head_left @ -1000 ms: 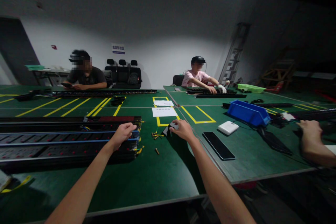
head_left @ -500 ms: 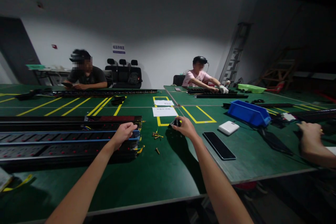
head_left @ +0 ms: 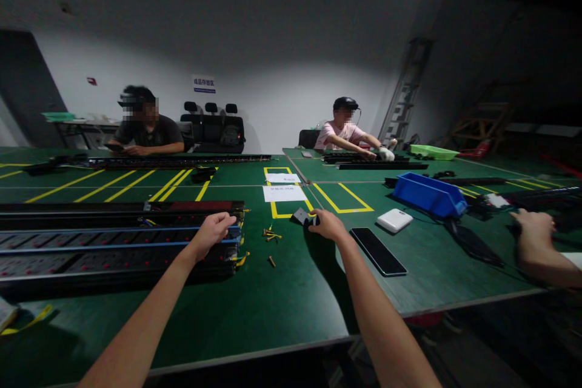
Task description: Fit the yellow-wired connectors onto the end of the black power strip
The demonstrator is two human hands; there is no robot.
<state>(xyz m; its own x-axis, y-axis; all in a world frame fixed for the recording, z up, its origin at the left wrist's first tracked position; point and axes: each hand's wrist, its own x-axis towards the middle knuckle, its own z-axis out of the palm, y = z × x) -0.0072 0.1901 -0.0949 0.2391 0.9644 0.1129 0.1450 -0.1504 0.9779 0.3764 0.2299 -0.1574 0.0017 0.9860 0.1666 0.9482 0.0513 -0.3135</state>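
My left hand [head_left: 213,235] is closed, thumb and fingers pressed together, over the right end of the long black power strips [head_left: 113,248]. Whatever it may hold is hidden. My right hand [head_left: 328,224] reaches down to the green table with its fingers closed around a small black part [head_left: 313,222]. Just left of its fingertips a flat dark grey piece [head_left: 300,216] shows; I cannot tell whether the two are joined. Between my hands lie some yellow-and-black wire ends [head_left: 271,234] and a small brass-coloured pin [head_left: 271,261].
A phone [head_left: 377,251], a white power bank [head_left: 394,220] and a blue bin [head_left: 428,195] stand to the right. A co-worker's hand [head_left: 536,233] rests at the far right. White paper labels [head_left: 284,194] lie ahead. Two people sit across the green table [head_left: 291,309].
My right hand has shifted slightly right and down, and the flat dark grey piece now shows beside its fingertips. My left hand stays at the strips' end.
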